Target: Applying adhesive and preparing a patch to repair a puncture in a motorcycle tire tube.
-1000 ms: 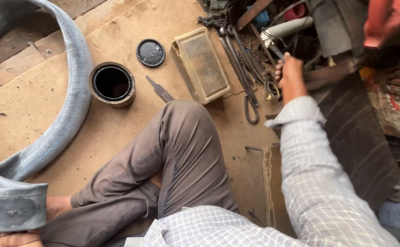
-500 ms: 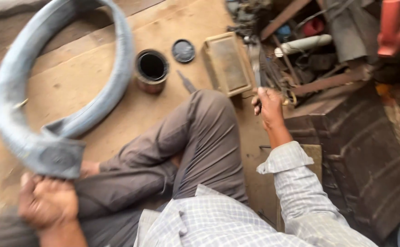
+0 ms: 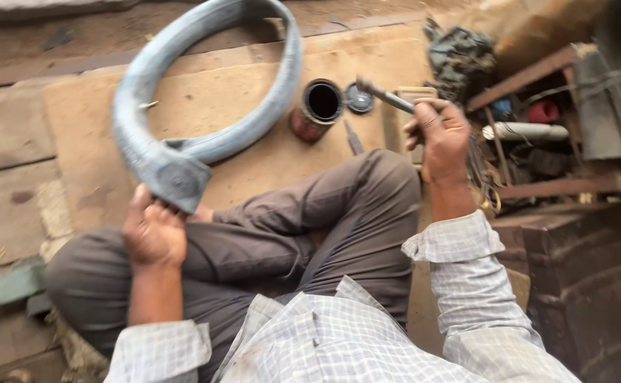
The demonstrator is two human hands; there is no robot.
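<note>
The left hand (image 3: 154,234) pinches the tube (image 3: 204,135) at its folded, patched end, while the right hand (image 3: 441,135) is closed around a metal tool (image 3: 385,96). The tube looks light, soft and floppy, best gripped near that fold; its loop lies left of the open can (image 3: 317,106), whose lid (image 3: 360,98) sits just right of it.

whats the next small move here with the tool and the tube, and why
Probably bring the metal tool in the right hand across to the patched end of the inner tube, which the left hand holds up over the lap; tool and tube are far apart.
</note>
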